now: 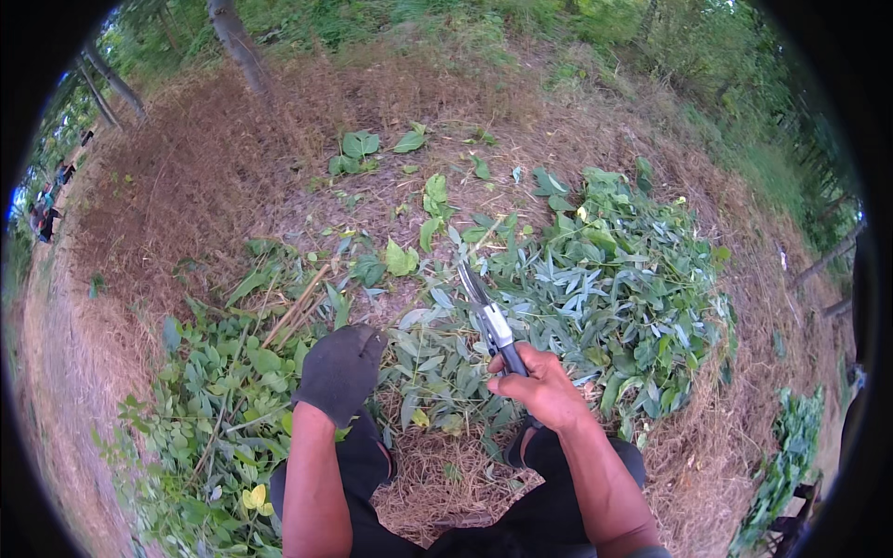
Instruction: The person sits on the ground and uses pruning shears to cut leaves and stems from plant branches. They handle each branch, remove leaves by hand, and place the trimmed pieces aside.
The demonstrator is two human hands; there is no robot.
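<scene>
My left hand [342,373], in a dark glove, is closed into a fist over the cut greenery, beside a pile of leafy green branches [209,383]. Whether a stem is inside the fist cannot be told. Bare, my right hand [541,387] grips the dark handles of metal pruning shears [494,322], whose blades point up and away over narrow-leaved cuttings [432,356]. The blades lie close to a thin pale stem. To the right is a larger heap of cut leafy branches [628,279].
Brown twigs [300,303] lie beyond my left hand. Dry grass [453,481] covers the ground between my legs. More cut greenery [788,446] lies at the lower right. Tree trunks [241,45] rise at the upper left, and people [45,213] are far off at the left edge.
</scene>
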